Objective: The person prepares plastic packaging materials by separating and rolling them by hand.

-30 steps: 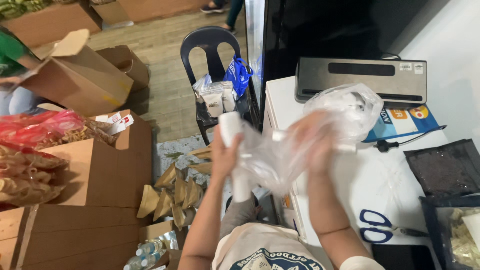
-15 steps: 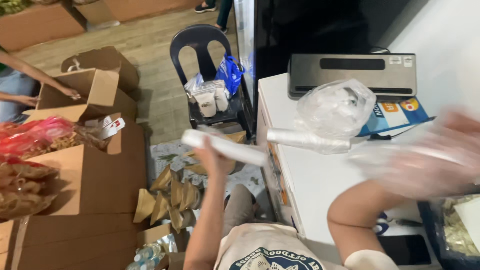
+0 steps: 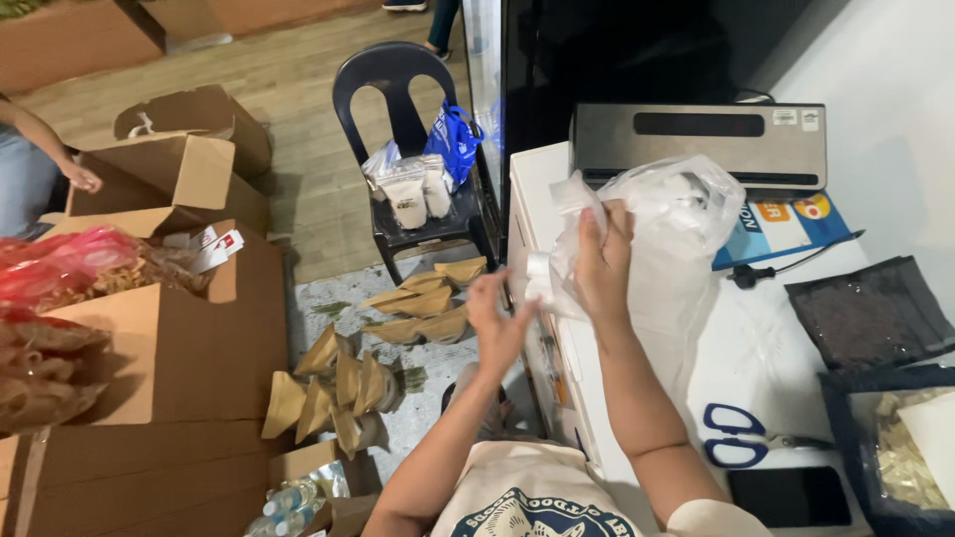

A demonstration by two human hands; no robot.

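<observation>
Left edge: another person's arm [image 3: 45,149], cut off, by cardboard boxes [image 3: 169,328] | centre: left hand [image 3: 500,323] blurred, fingers spread, touching a plastic roll [image 3: 539,278] mostly hidden | right of centre: right hand [image 3: 602,264] clamped on clear plastic bags [image 3: 676,214] on white table [image 3: 786,398] | lower right: scissors [image 3: 741,438], partly cut off.

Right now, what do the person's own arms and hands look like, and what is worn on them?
Both arms are bare from above the elbow down. The left hand and right hand wear no gloves, and no rings, watch or bracelet show. A light cream short sleeve edges the right upper arm, part of a cream shirt with a dark blue round print on the chest.
</observation>
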